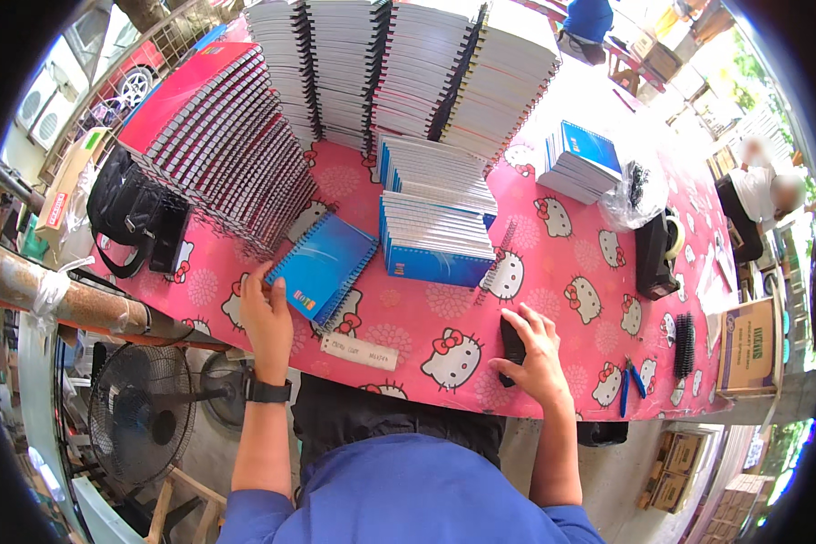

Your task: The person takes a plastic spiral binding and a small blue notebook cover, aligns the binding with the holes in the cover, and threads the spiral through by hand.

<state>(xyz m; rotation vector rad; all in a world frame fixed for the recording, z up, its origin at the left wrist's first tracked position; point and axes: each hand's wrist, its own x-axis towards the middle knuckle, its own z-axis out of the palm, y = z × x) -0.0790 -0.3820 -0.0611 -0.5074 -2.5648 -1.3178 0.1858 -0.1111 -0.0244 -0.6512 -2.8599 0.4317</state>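
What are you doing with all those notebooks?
A person sits at a pink cartoon-cat tablecloth. Their left hand touches the edge of a blue spiral notebook lying flat. Their right hand rests on a small black object. Tall stacks of spiral notebooks fill the table behind.

Centre left, the left hand (265, 313) rests its fingers on the corner of a blue spiral notebook (322, 265) lying on the pink patterned tabletop (553, 272). Lower centre right, the right hand (537, 349) covers a small black object (512, 349). Stacked notebooks (399, 68) fill the top.
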